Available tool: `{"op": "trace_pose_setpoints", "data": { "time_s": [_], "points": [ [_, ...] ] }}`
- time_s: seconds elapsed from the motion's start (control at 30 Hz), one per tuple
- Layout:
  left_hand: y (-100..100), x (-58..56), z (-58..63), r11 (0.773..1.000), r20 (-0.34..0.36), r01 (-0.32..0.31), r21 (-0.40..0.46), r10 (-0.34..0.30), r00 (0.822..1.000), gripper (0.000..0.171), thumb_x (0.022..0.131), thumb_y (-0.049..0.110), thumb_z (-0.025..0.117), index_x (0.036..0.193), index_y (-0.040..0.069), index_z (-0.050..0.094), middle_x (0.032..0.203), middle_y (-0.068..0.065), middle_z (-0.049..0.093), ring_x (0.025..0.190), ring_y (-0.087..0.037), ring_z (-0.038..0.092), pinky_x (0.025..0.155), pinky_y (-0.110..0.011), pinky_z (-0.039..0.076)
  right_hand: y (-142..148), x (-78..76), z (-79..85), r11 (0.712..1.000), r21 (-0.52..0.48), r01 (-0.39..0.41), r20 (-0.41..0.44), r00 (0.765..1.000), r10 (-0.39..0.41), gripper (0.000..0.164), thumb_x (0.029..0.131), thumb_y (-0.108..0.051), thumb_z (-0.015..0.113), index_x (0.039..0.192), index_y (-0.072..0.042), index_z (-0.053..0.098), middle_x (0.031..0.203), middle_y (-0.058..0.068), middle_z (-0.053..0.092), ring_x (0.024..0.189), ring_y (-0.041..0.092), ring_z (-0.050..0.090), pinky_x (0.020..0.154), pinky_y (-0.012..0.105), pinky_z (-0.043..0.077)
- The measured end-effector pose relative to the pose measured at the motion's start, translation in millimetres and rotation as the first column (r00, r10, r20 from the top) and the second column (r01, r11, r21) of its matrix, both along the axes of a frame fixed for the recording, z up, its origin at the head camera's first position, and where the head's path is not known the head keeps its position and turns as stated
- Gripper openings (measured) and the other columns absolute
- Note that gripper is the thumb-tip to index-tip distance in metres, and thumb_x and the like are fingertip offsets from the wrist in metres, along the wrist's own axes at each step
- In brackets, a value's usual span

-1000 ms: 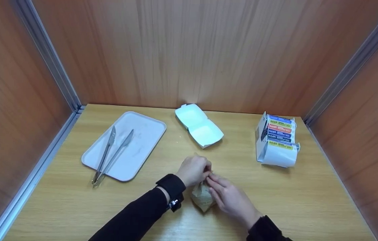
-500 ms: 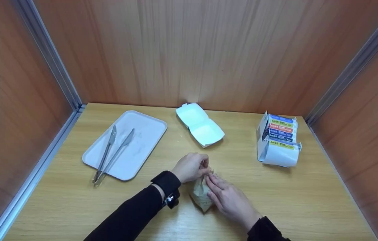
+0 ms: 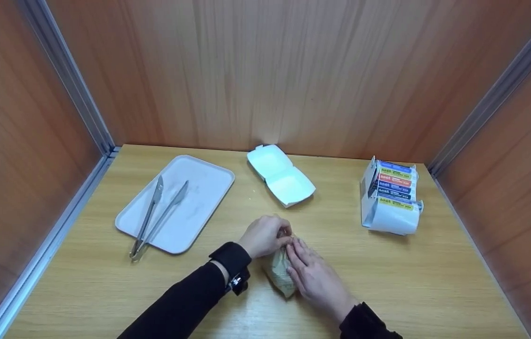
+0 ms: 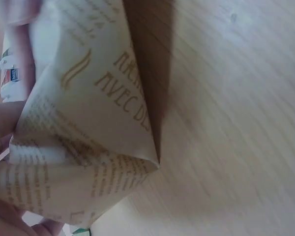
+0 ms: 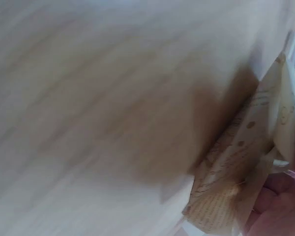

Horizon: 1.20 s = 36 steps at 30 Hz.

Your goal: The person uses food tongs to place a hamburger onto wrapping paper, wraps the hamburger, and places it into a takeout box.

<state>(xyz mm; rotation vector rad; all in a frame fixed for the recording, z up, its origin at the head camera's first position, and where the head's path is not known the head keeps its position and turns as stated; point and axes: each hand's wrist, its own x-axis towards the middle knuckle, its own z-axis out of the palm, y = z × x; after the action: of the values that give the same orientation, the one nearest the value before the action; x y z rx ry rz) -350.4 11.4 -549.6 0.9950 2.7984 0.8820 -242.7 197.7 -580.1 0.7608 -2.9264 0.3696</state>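
Observation:
A packet of tan food wrapping paper [image 3: 279,275] with brown printed lettering stands on the table [image 3: 176,296] between the two hands; its contents are hidden. Bent fingers of the left hand [image 3: 265,237] pinch the gathered paper at the far end. Against the packet's right side lies the right hand [image 3: 319,278], its fingers fairly straight and pressing the paper. In the left wrist view the packet's printed face [image 4: 98,108] comes to a pointed corner above the wood. Creased folds of the paper [image 5: 241,147] show beside the right hand [image 5: 280,206] in the right wrist view.
Beyond the hands sits a white clamshell box [image 3: 289,186], lid up. Metal tongs [image 3: 148,219] lie across a white tray [image 3: 199,188] on the left. At the right is a white holder with colourfully labelled packs [image 3: 392,200]. Wooden walls [image 3: 265,75] enclose the table.
The left hand has shifted slightly left, still pinching the paper. The right hand's fingers have moved a little left and lie flatter along the packet, whose top now leans more.

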Motion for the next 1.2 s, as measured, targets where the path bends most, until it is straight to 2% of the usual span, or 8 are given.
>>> {"op": "trace_pose_setpoints", "data": {
  "time_s": [0.23, 0.4, 0.53, 0.67, 0.77, 0.93, 1.03, 1.2],
  "points": [
    [-39, 0.5, 1.7, 0.983, 0.178, 0.065, 0.171, -0.095, 0.979, 0.033, 0.096, 0.038, 0.082, 0.111, 0.012, 0.071, 0.104, -0.003, 0.076, 0.097, -0.02, 0.071, 0.091, -0.04, 0.06, -1, -0.6, 0.6, 1.0, 0.02, 0.004, 0.014, 1.0, -0.004, 0.056, 0.114, -0.03, 0.049, 0.159, 0.002, 0.045, 0.166, 0.027, 0.042, 0.156, 0.043, 0.042, 0.125, 0.057, 0.039],
    [-75, 0.7, -7.9, 0.965, 0.251, 0.071, 0.252, -0.136, 0.958, 0.024, 0.092, 0.035, 0.086, 0.101, 0.015, 0.076, 0.108, -0.001, 0.073, 0.106, -0.024, 0.065, 0.099, -0.05, 0.053, 1, -1.4, -2.1, 1.0, 0.006, 0.004, 0.017, 1.0, -0.004, 0.058, 0.113, -0.034, 0.051, 0.159, 0.002, 0.046, 0.166, 0.028, 0.042, 0.155, 0.044, 0.044, 0.125, 0.057, 0.04],
    [-83, 2.9, -10.3, 0.963, 0.234, 0.08, 0.257, -0.142, 0.962, 0.009, 0.097, 0.027, 0.081, 0.094, 0.019, 0.08, 0.107, 0.002, 0.07, 0.102, -0.019, 0.062, 0.094, -0.043, 0.051, 2, -0.5, -4.4, 1.0, -0.014, 0.006, 0.029, 1.0, -0.006, 0.061, 0.113, -0.039, 0.051, 0.159, 0.001, 0.046, 0.166, 0.028, 0.041, 0.155, 0.043, 0.042, 0.125, 0.058, 0.039],
    [-85, 4.7, -9.1, 0.975, 0.172, 0.085, 0.207, -0.121, 0.978, 0.012, 0.103, 0.024, 0.074, 0.094, 0.017, 0.078, 0.101, 0.005, 0.068, 0.093, -0.011, 0.059, 0.085, -0.033, 0.051, 2, 0.5, -5.6, 1.0, -0.01, 0.006, 0.039, 0.999, -0.006, 0.064, 0.113, -0.041, 0.052, 0.16, 0.002, 0.044, 0.167, 0.028, 0.04, 0.156, 0.044, 0.041, 0.125, 0.058, 0.039],
    [-87, 2.8, -10.4, 0.976, 0.176, 0.08, 0.204, -0.117, 0.977, 0.016, 0.105, 0.024, 0.069, 0.094, 0.015, 0.075, 0.094, -0.001, 0.07, 0.083, -0.011, 0.057, 0.074, -0.026, 0.049, 2, 0.9, -6.4, 1.0, -0.002, 0.014, 0.048, 0.999, -0.014, 0.065, 0.112, -0.04, 0.054, 0.16, 0.002, 0.043, 0.168, 0.029, 0.039, 0.156, 0.044, 0.04, 0.126, 0.058, 0.038],
    [-91, -3.2, -17.1, 0.956, 0.311, 0.02, 0.291, -0.115, 0.943, 0.018, 0.108, 0.023, 0.065, 0.094, 0.014, 0.073, 0.091, -0.014, 0.074, 0.08, -0.029, 0.066, 0.065, -0.022, 0.05, 2, 1.0, -7.4, 1.0, 0.01, 0.022, 0.056, 0.998, -0.022, 0.065, 0.111, -0.039, 0.056, 0.16, 0.002, 0.043, 0.168, 0.028, 0.038, 0.157, 0.044, 0.039, 0.126, 0.057, 0.037],
    [-92, -6.6, -21.9, 0.941, 0.348, -0.008, 0.338, -0.117, 0.93, 0.019, 0.109, 0.022, 0.064, 0.095, 0.011, 0.07, 0.092, -0.016, 0.073, 0.084, -0.039, 0.067, 0.066, -0.022, 0.05, 1, 1.0, -7.6, 1.0, 0.011, 0.025, 0.064, 0.998, -0.025, 0.066, 0.111, -0.04, 0.056, 0.16, 0.002, 0.043, 0.168, 0.028, 0.037, 0.157, 0.044, 0.039, 0.126, 0.057, 0.037],
    [-95, -12.6, -30.4, 0.919, 0.429, -0.061, 0.389, -0.122, 0.895, 0.02, 0.109, 0.021, 0.062, 0.096, 0.006, 0.067, 0.086, -0.012, 0.068, 0.078, -0.028, 0.064, 0.064, -0.023, 0.049, 0, 1.1, -8.1, 1.0, 0.011, 0.029, 0.076, 0.997, -0.03, 0.068, 0.111, -0.043, 0.054, 0.161, 0.002, 0.043, 0.169, 0.028, 0.037, 0.157, 0.044, 0.039, 0.126, 0.058, 0.037]
  ]
}}
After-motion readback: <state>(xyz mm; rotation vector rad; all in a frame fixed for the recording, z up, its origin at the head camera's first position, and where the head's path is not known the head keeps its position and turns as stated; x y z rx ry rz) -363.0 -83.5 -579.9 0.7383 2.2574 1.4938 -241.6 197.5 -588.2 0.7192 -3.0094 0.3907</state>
